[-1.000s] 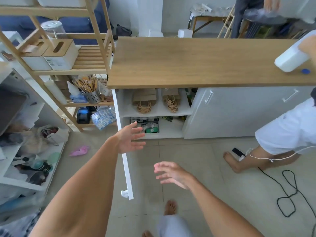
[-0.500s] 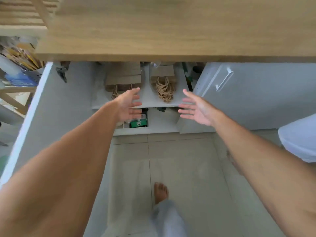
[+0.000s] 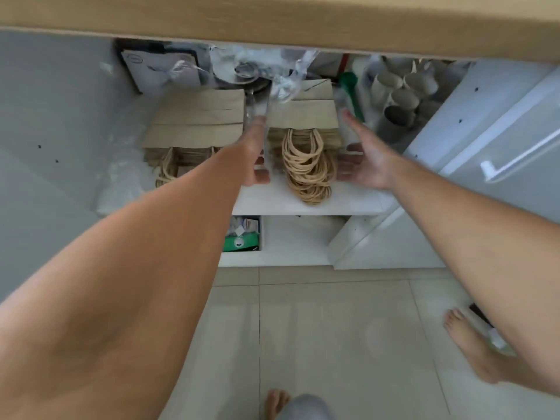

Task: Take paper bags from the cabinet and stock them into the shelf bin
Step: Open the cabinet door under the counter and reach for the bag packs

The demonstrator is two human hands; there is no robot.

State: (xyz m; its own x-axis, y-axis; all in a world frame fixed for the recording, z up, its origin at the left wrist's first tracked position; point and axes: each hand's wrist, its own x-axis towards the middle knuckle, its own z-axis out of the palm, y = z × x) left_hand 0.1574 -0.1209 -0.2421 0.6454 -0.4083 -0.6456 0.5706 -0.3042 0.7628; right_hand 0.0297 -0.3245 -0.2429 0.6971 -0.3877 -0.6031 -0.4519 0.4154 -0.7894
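Observation:
Two stacks of flat brown paper bags lie on the white cabinet shelf [image 3: 348,204]. The right stack [image 3: 303,116] has its looped twine handles [image 3: 307,168] hanging toward me. The left stack [image 3: 197,122] is partly hidden by my left forearm. My left hand [image 3: 256,159] reaches into the gap between the two stacks, fingers straight along the right stack's left side. On that stack's right side is my right hand [image 3: 362,160], open with fingers spread. Neither hand grips anything. The shelf bin is not in view.
The wooden countertop edge [image 3: 272,28] overhangs the cabinet. An open white door [image 3: 45,131] stands at left, another door with a handle [image 3: 500,165] at right. Cardboard tubes [image 3: 403,95], plastic wrap and a green tool crowd the shelf's back. Another person's foot [image 3: 472,347] is on the tiled floor.
I have leaned in closer under the countertop. Both hands moved forward from in front of the cabinet to either side of the right bag stack.

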